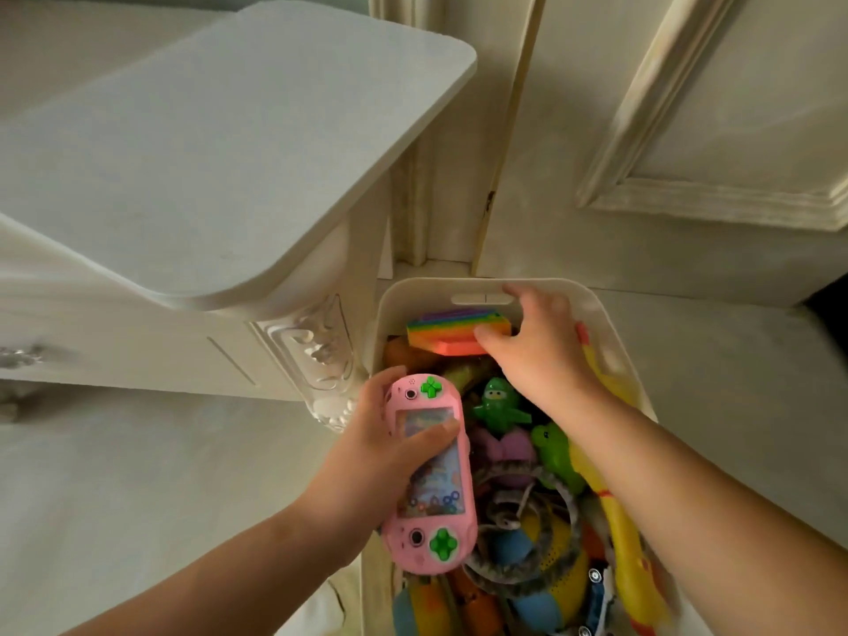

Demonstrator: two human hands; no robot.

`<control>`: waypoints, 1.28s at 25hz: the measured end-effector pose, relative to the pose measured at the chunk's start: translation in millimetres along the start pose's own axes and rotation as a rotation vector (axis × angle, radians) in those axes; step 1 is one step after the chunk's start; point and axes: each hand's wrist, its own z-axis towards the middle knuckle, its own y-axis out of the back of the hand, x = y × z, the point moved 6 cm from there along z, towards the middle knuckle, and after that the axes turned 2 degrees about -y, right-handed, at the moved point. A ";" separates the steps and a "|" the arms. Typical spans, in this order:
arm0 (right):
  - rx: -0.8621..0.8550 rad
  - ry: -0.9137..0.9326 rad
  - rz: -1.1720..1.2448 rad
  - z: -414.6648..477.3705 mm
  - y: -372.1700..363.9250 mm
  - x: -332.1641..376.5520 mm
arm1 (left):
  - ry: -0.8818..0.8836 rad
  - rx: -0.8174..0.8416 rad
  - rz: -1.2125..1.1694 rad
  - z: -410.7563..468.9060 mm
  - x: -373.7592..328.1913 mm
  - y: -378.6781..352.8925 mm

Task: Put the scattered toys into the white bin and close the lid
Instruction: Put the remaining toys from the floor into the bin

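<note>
A white bin (610, 323) stands open on the floor, packed with toys. My left hand (371, 447) grips a pink handheld water game (429, 479) with green buttons over the bin's left edge, thumb across its screen. My right hand (537, 346) reaches into the far end of the bin and holds a rainbow-striped block (454, 332) with thumb and fingers. Inside lie a green figure (498, 403), a green frog (555, 452), a grey toy snake (527, 543) and a yellow rubber chicken (628, 534). The bin's lid is not in view.
A white carved cabinet (206, 176) stands directly left of the bin, its top overhanging. A white panelled door (688, 130) and door frame rise behind the bin. Pale floor (137, 475) stretches to the left and right of the bin.
</note>
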 end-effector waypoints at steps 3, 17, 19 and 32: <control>-0.034 0.408 -0.434 -17.5 -18.3 18.6 | -0.008 0.036 0.036 -0.2 -2.9 -1.2; 0.429 0.038 0.206 -95.8 17.9 -14.1 | -0.013 0.207 -0.118 -6.3 -2.7 -45.0; 0.315 0.105 0.130 -87.3 18.4 -29.1 | -0.097 0.192 0.047 -5.0 -2.9 -49.5; -0.035 0.178 -0.279 -62.3 68.1 -100.0 | -0.292 -0.233 1.125 -42.9 13.4 9.7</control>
